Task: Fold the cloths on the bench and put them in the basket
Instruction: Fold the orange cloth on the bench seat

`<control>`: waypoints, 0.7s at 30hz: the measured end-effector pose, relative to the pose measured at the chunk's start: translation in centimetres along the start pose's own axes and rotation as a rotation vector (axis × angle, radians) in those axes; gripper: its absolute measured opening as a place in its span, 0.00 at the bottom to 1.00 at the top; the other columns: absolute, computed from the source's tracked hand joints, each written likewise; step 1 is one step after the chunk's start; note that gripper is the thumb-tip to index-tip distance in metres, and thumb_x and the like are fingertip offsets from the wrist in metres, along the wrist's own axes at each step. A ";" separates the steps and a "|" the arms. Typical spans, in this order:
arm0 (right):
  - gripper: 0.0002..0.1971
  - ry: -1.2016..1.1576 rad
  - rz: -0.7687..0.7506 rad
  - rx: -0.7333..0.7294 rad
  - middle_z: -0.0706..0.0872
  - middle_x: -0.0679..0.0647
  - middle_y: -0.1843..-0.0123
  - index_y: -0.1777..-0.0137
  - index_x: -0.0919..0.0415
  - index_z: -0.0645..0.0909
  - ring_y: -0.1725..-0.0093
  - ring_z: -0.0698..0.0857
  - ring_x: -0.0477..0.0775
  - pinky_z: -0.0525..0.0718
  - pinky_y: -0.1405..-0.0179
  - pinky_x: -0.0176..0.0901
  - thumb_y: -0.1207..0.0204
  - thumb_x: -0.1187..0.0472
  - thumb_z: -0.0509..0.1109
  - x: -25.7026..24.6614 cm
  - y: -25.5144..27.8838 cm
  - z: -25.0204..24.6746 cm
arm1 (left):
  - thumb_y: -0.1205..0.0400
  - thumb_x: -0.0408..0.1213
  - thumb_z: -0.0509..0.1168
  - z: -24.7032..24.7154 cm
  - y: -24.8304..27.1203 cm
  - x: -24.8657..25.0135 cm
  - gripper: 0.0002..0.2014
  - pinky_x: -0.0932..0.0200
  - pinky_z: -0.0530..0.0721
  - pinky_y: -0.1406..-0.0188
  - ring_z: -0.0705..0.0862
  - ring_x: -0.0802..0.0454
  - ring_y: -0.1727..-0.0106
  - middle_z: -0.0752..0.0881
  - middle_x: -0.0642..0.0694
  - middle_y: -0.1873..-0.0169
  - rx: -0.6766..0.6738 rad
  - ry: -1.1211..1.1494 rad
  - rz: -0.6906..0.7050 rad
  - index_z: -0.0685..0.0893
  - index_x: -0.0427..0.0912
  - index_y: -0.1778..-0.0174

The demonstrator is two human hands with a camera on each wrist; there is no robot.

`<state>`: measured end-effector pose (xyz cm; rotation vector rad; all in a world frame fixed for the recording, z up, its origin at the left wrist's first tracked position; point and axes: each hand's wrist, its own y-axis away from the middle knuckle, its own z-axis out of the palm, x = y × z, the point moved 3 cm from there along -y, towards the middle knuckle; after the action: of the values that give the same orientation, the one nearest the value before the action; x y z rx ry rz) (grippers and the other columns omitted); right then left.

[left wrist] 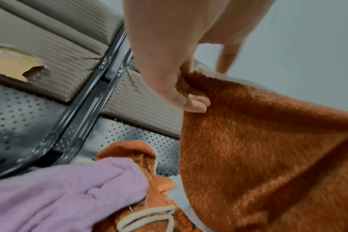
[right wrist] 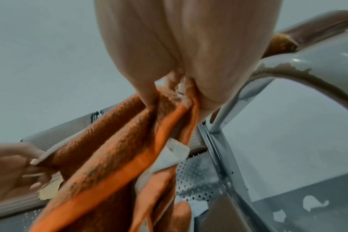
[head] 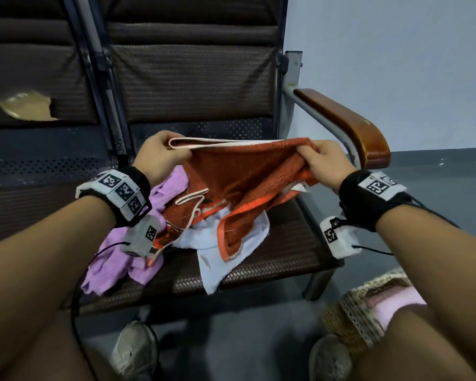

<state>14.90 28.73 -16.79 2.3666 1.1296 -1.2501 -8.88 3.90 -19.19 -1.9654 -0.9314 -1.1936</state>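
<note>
An orange towel (head: 248, 171) with a cream hem hangs stretched above the bench seat (head: 280, 259). My left hand (head: 160, 152) pinches its left top corner, thumb over the pile (left wrist: 197, 102). The right hand (head: 323, 160) grips the other top corner (right wrist: 181, 94). Below the towel lie a purple cloth (head: 113, 259), a pale blue cloth (head: 217, 243) and more orange cloth (left wrist: 149, 204), crumpled on the seat. A wicker basket (head: 349, 312) stands on the floor at the lower right with a pink folded cloth (head: 396, 301) inside, partly hidden by my right forearm.
A wooden armrest (head: 346, 119) on a grey metal frame borders the seat on the right. The neighbouring seat's backrest has a torn patch (head: 25, 105). My shoes (head: 135, 350) stand on the grey floor under the seat's front edge.
</note>
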 end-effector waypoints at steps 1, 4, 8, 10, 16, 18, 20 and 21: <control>0.19 0.042 -0.023 0.033 0.91 0.59 0.64 0.64 0.59 0.87 0.62 0.91 0.61 0.89 0.56 0.59 0.16 0.48 0.66 -0.7 -0.3 -0.7 | 0.26 0.34 0.75 -0.2 0.0 0.4 0.13 0.63 0.84 0.56 0.85 0.57 0.61 0.88 0.51 0.59 0.011 -0.078 0.057 0.84 0.47 0.47; 0.12 0.102 -0.142 0.000 0.92 0.49 0.65 0.57 0.52 0.91 0.67 0.90 0.46 0.90 0.59 0.49 0.21 0.47 0.72 -3.5 -0.8 -2.9 | 0.27 0.44 0.78 -1.4 -0.3 2.4 0.12 0.63 0.83 0.61 0.85 0.60 0.63 0.89 0.52 0.61 0.173 -0.147 0.134 0.85 0.48 0.52; 0.04 0.230 -0.343 -0.085 0.91 0.50 0.56 0.49 0.51 0.87 0.61 0.89 0.50 0.90 0.54 0.55 0.23 0.56 0.76 -7.6 -1.3 -5.3 | 0.23 0.52 0.72 -3.6 -2.0 6.8 0.12 0.57 0.83 0.53 0.85 0.55 0.54 0.89 0.51 0.53 0.287 -0.113 0.193 0.85 0.49 0.51; 0.09 0.233 -0.362 -0.084 0.86 0.52 0.57 0.50 0.54 0.78 0.61 0.86 0.55 0.89 0.55 0.61 0.24 0.62 0.76 -9.2 -1.3 -6.4 | 0.20 0.54 0.67 -4.6 -3.1 9.2 0.16 0.52 0.83 0.46 0.86 0.49 0.46 0.88 0.46 0.47 0.296 -0.142 0.199 0.83 0.45 0.46; 0.15 0.472 -0.303 -0.038 0.84 0.52 0.66 0.64 0.52 0.82 0.56 0.84 0.62 0.74 0.58 0.42 0.32 0.74 0.61 -12.7 -1.4 -8.8 | 0.17 0.54 0.66 -6.1 -3.9 14.0 0.17 0.54 0.78 0.50 0.81 0.52 0.50 0.84 0.48 0.51 0.175 -0.237 0.264 0.78 0.43 0.44; 0.16 0.507 -0.258 0.011 0.80 0.51 0.71 0.73 0.52 0.75 0.59 0.82 0.63 0.71 0.60 0.41 0.35 0.75 0.60 -13.5 -1.3 -9.1 | 0.18 0.49 0.70 -6.2 -3.4 14.6 0.11 0.62 0.77 0.56 0.80 0.59 0.58 0.83 0.54 0.59 0.149 -0.220 0.328 0.78 0.48 0.52; 0.16 0.496 -0.272 0.008 0.82 0.54 0.70 0.72 0.53 0.75 0.58 0.82 0.63 0.75 0.60 0.45 0.37 0.76 0.59 -13.7 -1.2 -9.3 | 0.20 0.44 0.74 -6.6 -3.0 14.6 0.08 0.67 0.77 0.59 0.80 0.62 0.61 0.84 0.56 0.62 0.198 -0.193 0.379 0.80 0.50 0.56; 0.15 0.509 -0.293 -0.022 0.85 0.57 0.66 0.68 0.56 0.79 0.56 0.83 0.64 0.79 0.57 0.48 0.37 0.77 0.59 -13.7 -1.0 -9.4 | 0.21 0.44 0.74 -7.0 -3.0 14.2 0.06 0.66 0.78 0.55 0.82 0.62 0.58 0.86 0.55 0.60 0.242 -0.184 0.386 0.83 0.49 0.55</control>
<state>15.19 27.10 -0.27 2.6529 1.6744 -0.7045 -9.74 3.20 -3.09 -1.9635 -0.7024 -0.6618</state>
